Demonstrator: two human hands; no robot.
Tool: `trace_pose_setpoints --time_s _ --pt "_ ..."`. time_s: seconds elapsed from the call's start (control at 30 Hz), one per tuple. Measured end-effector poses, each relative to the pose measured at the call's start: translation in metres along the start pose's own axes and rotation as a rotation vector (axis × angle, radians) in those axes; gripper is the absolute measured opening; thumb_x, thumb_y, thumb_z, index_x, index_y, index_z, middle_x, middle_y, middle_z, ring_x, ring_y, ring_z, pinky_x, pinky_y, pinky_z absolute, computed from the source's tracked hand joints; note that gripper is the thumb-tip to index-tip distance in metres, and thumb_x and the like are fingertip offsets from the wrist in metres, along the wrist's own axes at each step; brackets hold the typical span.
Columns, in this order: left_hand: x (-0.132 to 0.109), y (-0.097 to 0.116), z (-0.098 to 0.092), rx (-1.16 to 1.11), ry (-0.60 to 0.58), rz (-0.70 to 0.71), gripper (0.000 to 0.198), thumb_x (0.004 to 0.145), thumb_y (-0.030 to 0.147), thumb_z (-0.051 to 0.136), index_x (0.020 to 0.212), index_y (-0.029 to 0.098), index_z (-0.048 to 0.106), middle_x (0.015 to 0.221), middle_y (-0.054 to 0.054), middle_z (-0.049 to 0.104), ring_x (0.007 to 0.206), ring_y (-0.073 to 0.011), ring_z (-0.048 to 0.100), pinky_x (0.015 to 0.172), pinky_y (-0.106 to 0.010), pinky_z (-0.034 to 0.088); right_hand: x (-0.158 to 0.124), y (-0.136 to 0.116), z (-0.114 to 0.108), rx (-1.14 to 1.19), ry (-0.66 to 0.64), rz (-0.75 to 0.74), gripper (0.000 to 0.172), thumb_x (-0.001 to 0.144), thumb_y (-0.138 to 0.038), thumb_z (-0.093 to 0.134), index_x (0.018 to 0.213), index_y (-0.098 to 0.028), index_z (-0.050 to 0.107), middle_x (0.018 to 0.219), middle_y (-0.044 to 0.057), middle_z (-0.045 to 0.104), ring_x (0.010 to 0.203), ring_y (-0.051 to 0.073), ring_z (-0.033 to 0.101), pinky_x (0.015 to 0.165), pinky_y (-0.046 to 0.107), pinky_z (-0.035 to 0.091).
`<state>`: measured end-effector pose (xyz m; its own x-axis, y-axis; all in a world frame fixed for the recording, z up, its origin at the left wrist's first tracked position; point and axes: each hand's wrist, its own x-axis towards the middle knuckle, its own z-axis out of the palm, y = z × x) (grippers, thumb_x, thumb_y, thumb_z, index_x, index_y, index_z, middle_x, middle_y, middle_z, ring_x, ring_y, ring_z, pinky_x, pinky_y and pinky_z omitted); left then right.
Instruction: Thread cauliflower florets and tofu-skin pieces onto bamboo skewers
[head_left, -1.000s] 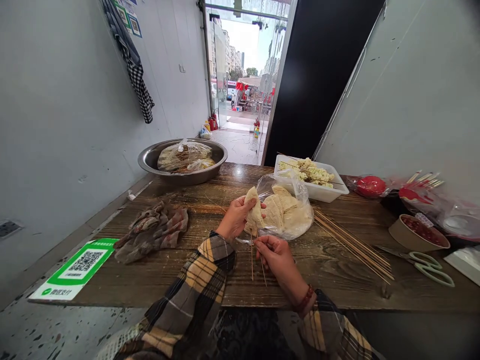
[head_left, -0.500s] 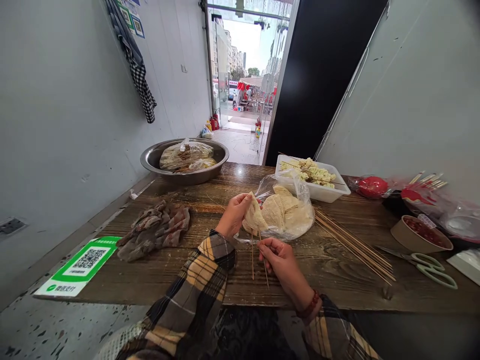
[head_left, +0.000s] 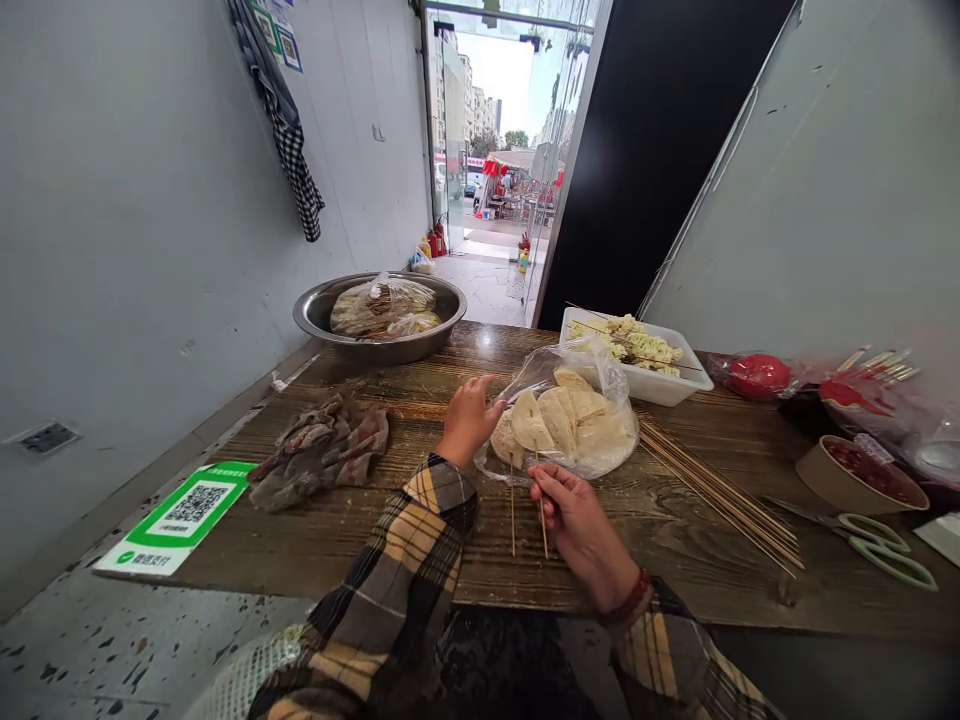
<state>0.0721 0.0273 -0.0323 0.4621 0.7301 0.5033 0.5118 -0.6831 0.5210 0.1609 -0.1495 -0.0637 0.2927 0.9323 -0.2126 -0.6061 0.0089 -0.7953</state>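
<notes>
My right hand [head_left: 574,520] pinches a bamboo skewer [head_left: 543,525], whose top end runs into a folded flatbread [head_left: 527,420]. My left hand [head_left: 466,420] is open just left of that bread, fingers apart with nothing in them. To the left of the held skewer, a second skewer [head_left: 513,520] sticks out of another flatbread [head_left: 507,440] toward me. More half-round folded flatbreads [head_left: 576,405] overlap on a clear plastic bag [head_left: 611,440] spread on the wooden table.
Loose bamboo skewers [head_left: 720,500] lie right of the bag, with green-handled scissors [head_left: 877,545] and a paper bowl [head_left: 840,475] beyond. Behind stands a white tray [head_left: 675,385] of skewered pale-yellow food. At left are a metal basin [head_left: 382,350], a crumpled cloth [head_left: 322,455] and a QR-code sign [head_left: 180,515].
My left hand has let go of the folded flatbread and opened to its left. The bread now rests flat over the others, with my right hand still on its skewer. The view has shifted slightly.
</notes>
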Motion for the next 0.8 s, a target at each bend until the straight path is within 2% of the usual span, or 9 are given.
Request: trace_pose_setpoints --time_s 0.1,0.2,0.33,0.43,0.57,0.67,0.8 --pt "-0.001 -0.003 0.001 0.027 -0.088 -0.063 0.017 0.08 0.021 0.054 0.092 0.016 0.066 0.082 -0.008 0.066 0.075 -0.0206 0.059 0.07 -0.032 0.043 0.013 0.004 0.008 0.001 -0.026 -0.004 0.036 0.058 -0.04 0.081 0.077 -0.015 0.063 0.059 -0.005 0.057 0.043 0.002 0.039 0.038 0.014 0.029" --pt "-0.001 -0.006 0.002 0.057 -0.053 -0.08 0.019 0.081 0.017 0.048 0.077 0.017 0.066 0.076 -0.007 0.066 0.071 -0.0198 0.058 0.066 -0.031 0.04 0.029 0.012 0.017 -0.05 -0.073 0.015 0.039 0.056 -0.042 0.081 0.077 -0.015 0.062 0.059 -0.005 0.058 0.043 0.002 0.041 0.038 0.013 0.032" --pt "0.001 -0.005 0.003 0.062 -0.038 -0.047 0.02 0.08 0.016 0.046 0.075 0.018 0.065 0.075 -0.007 0.066 0.07 -0.0192 0.057 0.066 -0.031 0.039 0.043 0.016 0.022 -0.158 -0.137 0.044 0.04 0.056 -0.046 0.079 0.074 -0.014 0.063 0.061 -0.001 0.064 0.043 0.004 0.049 0.038 0.014 0.037" --pt "0.001 -0.003 0.003 0.044 -0.055 -0.027 0.019 0.081 0.018 0.047 0.075 0.018 0.064 0.072 -0.005 0.063 0.068 -0.018 0.054 0.065 -0.03 0.039 0.04 0.012 0.016 -0.264 -0.18 0.052 0.039 0.06 -0.047 0.077 0.074 -0.013 0.066 0.059 0.0 0.066 0.04 0.006 0.052 0.035 0.015 0.037" --pt "0.001 0.004 0.0 0.045 0.006 0.007 0.014 0.081 0.022 0.051 0.083 0.017 0.064 0.077 -0.006 0.061 0.072 -0.0181 0.054 0.067 -0.03 0.041 0.018 -0.003 -0.007 -0.528 -0.174 -0.067 0.033 0.072 -0.046 0.068 0.078 -0.014 0.069 0.059 -0.001 0.065 0.038 0.005 0.048 0.033 0.014 0.031" --pt "0.0 0.014 0.0 0.011 0.048 0.067 0.016 0.082 0.022 0.051 0.09 0.016 0.064 0.082 -0.006 0.06 0.075 -0.0181 0.055 0.071 -0.03 0.043 -0.004 -0.018 -0.038 -0.663 -0.078 -0.173 0.033 0.077 -0.047 0.063 0.081 -0.015 0.07 0.061 0.0 0.065 0.04 0.006 0.048 0.036 0.016 0.031" --pt "-0.004 0.029 0.008 -0.063 -0.08 0.18 0.019 0.084 0.023 0.05 0.096 0.018 0.063 0.088 -0.006 0.062 0.082 -0.0192 0.058 0.076 -0.031 0.046 -0.024 -0.043 -0.095 -0.712 0.157 -0.255 0.039 0.076 -0.051 0.063 0.089 -0.016 0.071 0.064 0.002 0.066 0.044 0.009 0.051 0.038 0.02 0.031"
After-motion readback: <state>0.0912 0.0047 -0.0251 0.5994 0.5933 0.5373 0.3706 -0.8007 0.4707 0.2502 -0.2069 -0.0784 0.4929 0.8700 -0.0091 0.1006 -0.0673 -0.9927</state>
